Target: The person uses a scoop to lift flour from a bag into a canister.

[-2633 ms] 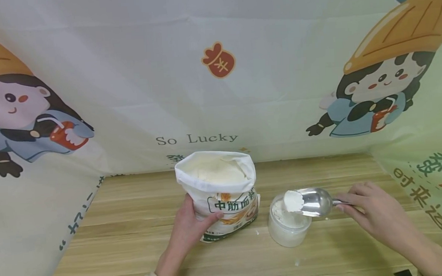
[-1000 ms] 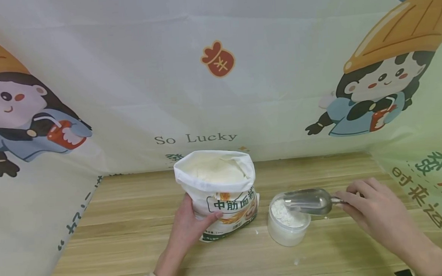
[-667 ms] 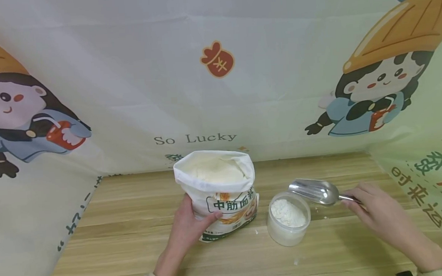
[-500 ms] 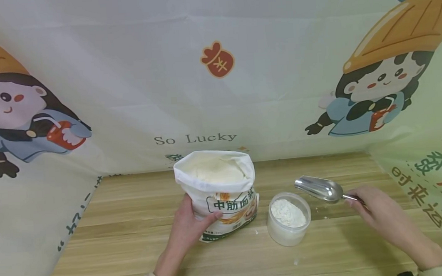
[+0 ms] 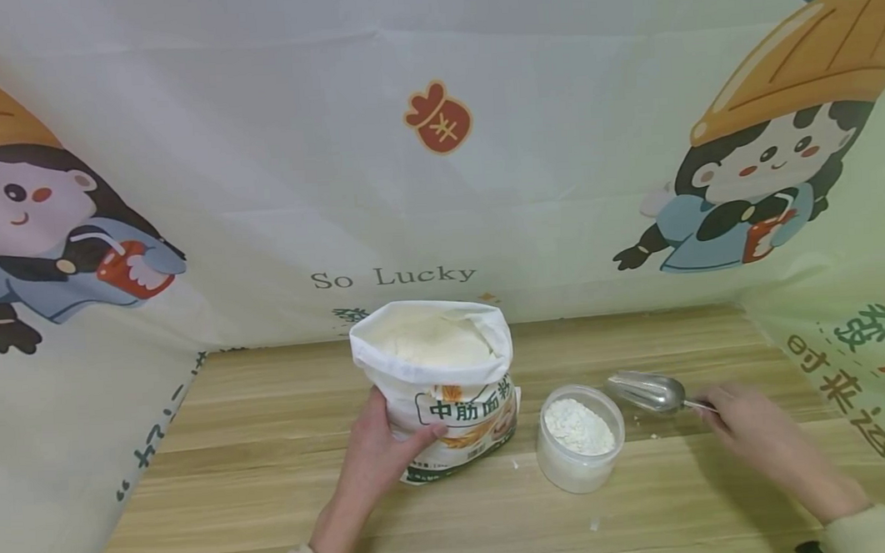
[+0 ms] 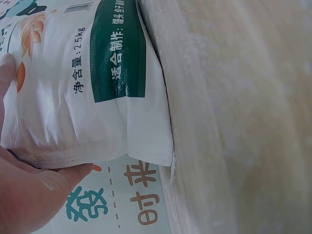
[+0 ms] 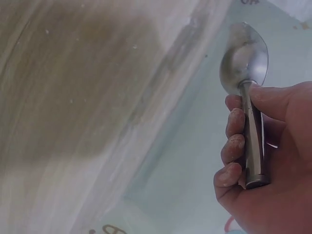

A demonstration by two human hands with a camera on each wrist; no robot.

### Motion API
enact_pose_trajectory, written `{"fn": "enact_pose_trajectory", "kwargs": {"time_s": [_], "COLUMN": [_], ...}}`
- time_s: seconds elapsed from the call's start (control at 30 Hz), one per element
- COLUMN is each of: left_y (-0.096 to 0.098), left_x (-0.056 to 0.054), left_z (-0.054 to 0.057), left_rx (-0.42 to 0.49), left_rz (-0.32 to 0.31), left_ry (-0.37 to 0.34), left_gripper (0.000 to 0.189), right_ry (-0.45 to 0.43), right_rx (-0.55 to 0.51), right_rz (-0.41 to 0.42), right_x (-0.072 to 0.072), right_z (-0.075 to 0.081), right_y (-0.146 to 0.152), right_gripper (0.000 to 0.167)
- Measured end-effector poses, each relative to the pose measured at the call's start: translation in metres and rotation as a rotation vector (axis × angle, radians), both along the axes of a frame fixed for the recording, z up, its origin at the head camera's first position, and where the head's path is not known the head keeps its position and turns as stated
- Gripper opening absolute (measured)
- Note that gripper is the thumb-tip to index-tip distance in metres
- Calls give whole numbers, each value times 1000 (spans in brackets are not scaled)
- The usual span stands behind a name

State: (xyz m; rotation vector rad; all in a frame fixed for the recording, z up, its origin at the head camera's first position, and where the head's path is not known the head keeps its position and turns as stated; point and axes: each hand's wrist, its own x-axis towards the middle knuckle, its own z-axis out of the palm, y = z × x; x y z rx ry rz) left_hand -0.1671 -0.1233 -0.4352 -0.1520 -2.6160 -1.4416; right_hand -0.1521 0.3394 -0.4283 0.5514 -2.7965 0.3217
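A white paper flour bag (image 5: 453, 422) stands with its top folded back, showing pale flour inside. My left hand (image 5: 380, 451) grips its lower left side, thumb across the printed front; in the left wrist view the fingers reach behind the bag (image 6: 53, 117). To the right of the bag, a clear round plastic jar (image 5: 576, 472) holds a mound of white flour (image 5: 576, 426). My right hand (image 5: 762, 439) holds a metal scoop (image 5: 651, 392) right of the jar. In the right wrist view, floury fingers curl round the handle of the scoop (image 7: 244, 61).
The wooden tabletop (image 5: 256, 453) has specks of flour around the jar. A printed cloth (image 5: 302, 175) with cartoon figures hangs behind the table and along both sides.
The scoop, earlier loaded over the jar, has tipped its flour in, lifted off and moved right. The flour in the jar is heaped higher. My left hand and the bag stay put.
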Motion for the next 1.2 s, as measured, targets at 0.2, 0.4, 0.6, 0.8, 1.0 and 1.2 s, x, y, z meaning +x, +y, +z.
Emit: {"fn": "enact_pose_trajectory", "kwargs": {"time_s": [0.2, 0.4, 0.6, 0.8, 1.0, 1.2], "left_y": [-1, -1, 1, 1, 1, 2], "left_x": [1, 1, 2, 2, 1, 0], "left_z": [0, 0, 0, 0, 0, 1], "left_rx": [3, 0, 3, -7, -11, -15], "left_rz": [0, 4, 3, 5, 6, 3], "left_ry": [0, 3, 6, 3, -1, -2], "left_gripper": [88, 88, 87, 88, 89, 90], "right_ry": [4, -53, -79, -197, -299, -316], "right_rx": [1, -24, -55, -52, -54, -64], "right_rz": [5, -2, -19, -55, -86, -75], "right_x": [-3, -5, -2, 2, 7, 11], "right_z": [-9, -14, -17, -14, -12, -14], "right_y": [-5, -9, -13, -19, -24, -28], "right_gripper": [14, 13, 15, 11, 12, 19]}}
